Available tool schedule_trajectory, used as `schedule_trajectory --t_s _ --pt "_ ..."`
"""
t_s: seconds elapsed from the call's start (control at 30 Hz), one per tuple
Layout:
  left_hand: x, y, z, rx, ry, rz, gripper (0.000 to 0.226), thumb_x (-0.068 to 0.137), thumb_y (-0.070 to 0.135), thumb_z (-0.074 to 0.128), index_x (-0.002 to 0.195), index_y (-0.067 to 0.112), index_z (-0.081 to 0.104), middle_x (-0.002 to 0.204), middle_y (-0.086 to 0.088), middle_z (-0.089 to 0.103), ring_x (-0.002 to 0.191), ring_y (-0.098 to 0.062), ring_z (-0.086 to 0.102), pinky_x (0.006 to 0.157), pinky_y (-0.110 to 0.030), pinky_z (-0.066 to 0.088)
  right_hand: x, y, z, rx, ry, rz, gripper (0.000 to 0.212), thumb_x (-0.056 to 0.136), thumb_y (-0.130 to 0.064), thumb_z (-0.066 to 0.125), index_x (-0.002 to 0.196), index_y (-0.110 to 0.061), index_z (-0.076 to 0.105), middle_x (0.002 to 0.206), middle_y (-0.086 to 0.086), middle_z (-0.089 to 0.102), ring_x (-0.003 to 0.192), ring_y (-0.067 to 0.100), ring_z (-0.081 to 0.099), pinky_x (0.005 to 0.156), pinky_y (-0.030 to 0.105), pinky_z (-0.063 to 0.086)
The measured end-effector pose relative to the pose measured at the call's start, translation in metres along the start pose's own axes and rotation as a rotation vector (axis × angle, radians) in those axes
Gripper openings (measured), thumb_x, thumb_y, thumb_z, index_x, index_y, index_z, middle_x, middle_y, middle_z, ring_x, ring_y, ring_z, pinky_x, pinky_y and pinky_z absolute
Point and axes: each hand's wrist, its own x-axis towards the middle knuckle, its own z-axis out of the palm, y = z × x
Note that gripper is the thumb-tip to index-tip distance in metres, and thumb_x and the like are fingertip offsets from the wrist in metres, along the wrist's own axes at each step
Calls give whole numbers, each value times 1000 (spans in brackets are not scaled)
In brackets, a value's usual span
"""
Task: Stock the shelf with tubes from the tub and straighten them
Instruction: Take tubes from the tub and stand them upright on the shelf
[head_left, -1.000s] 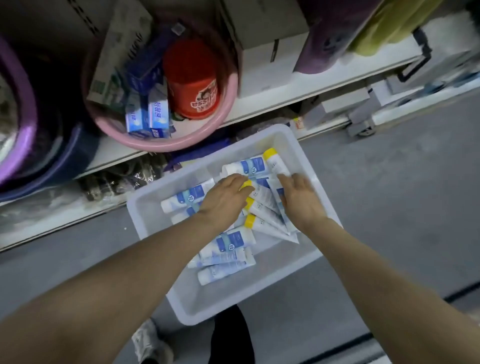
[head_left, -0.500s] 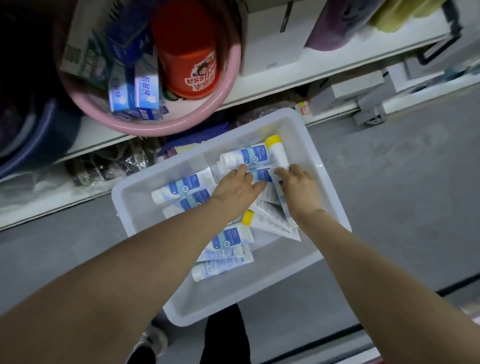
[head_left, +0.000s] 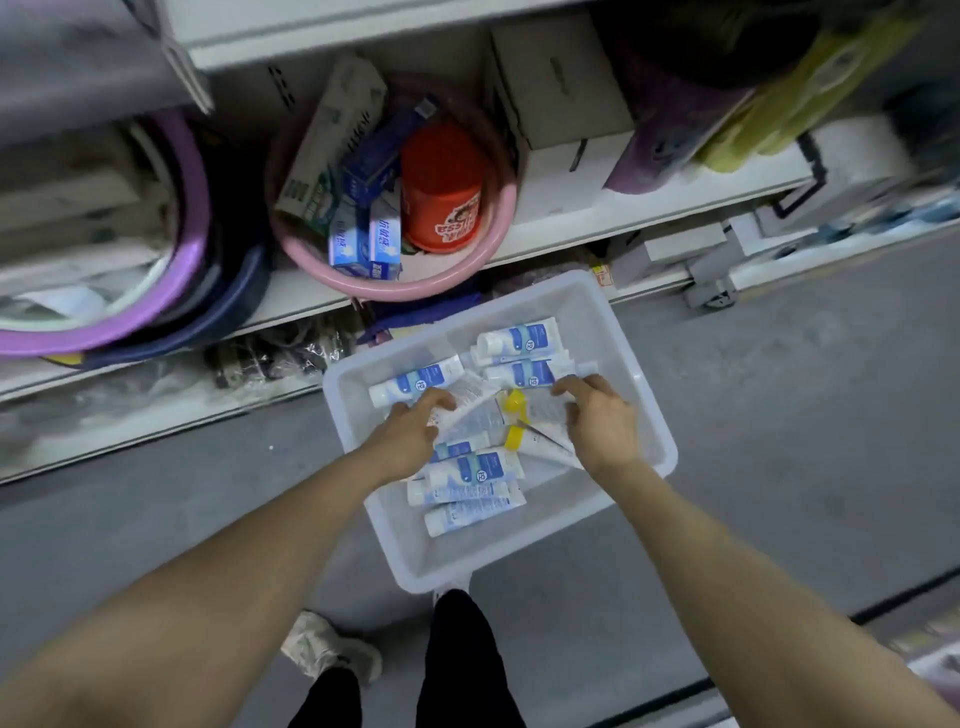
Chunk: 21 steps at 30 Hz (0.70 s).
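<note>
Both hands reach into the white tub on the floor, below the shelf. The left hand has its fingers curled onto a white tube in the middle of the pile; the right hand seems to pinch the yellow-capped tubes just right of it. Blue-labelled tubes lie near and far.

White-and-blue tubes, yellow caps, pink basin.
</note>
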Motion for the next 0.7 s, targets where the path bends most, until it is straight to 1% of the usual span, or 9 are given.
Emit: schedule_trajectory --t_s 0.07,0.13,0.2,0.3,0.4,0.47,0.53,0.63,0.7 --pt "-26 -3 -13 -57 44 20 35 99 9 33 117 36 44 127 -6 49 79 -27 59 55 -26 43 -14 -21 -14 -2 19 -31 37 82 5 52 109 -17 64 102 10 59 79 38 61 62 33 43" --pt "-54 -7 -28 -99 77 36 36 99 8 33 120 33 47 131 -3 50 94 -29 60 67 -28 46 -30 -46 -29 8 28 -63 39 78 9 53 107 -15 64 100 11 56 74 38 59 58 31 37" --pt "-85 -12 -44 -120 128 77 38 96 6 34 116 34 49 135 2 48 91 -24 56 66 -27 44 -46 -75 -44 21 48 -111 43 75 12 51 106 -14 65 103 11 52 73 36 58 58 32 38" --pt "-137 -21 -75 -92 239 120 38 90 6 45 116 33 50 118 3 54 84 -19 52 66 -27 37 -67 -120 -68 16 94 -187 46 75 11 47 110 -15 64 106 10 49 80 33 58 62 33 42" --pt "-192 -37 -108 -96 347 206 45 78 10 61 113 36 47 108 -3 58 99 -25 52 76 -30 41 -86 -168 -89 78 131 -240 29 84 -3 50 103 -17 65 99 5 47 80 28 53 65 28 34" --pt "-225 -51 -131 -100 388 219 52 74 6 60 113 38 48 113 -8 55 100 -24 48 75 -29 39 -99 -204 -105 130 173 -309 20 86 -12 52 97 -17 68 93 2 50 83 26 51 66 28 35" --pt "-256 -62 -153 -126 443 235 54 76 1 53 112 41 50 119 -6 54 98 -22 50 72 -26 41 -110 -244 -122 115 225 -429 21 85 -14 56 99 -16 72 92 7 55 86 30 56 77 34 41" --pt "-302 -80 -187 -161 561 269 58 79 -8 45 121 30 57 122 9 51 101 -13 50 76 -20 38 -127 -309 -152 107 277 -558 35 80 -31 51 101 -13 74 95 13 61 92 31 61 87 40 43" --pt "-333 -95 -210 -204 637 282 58 79 -8 46 120 30 59 123 13 51 107 -9 49 79 -16 36 -137 -350 -171 147 325 -646 22 85 -20 58 98 -14 75 95 11 66 92 31 63 83 36 46"
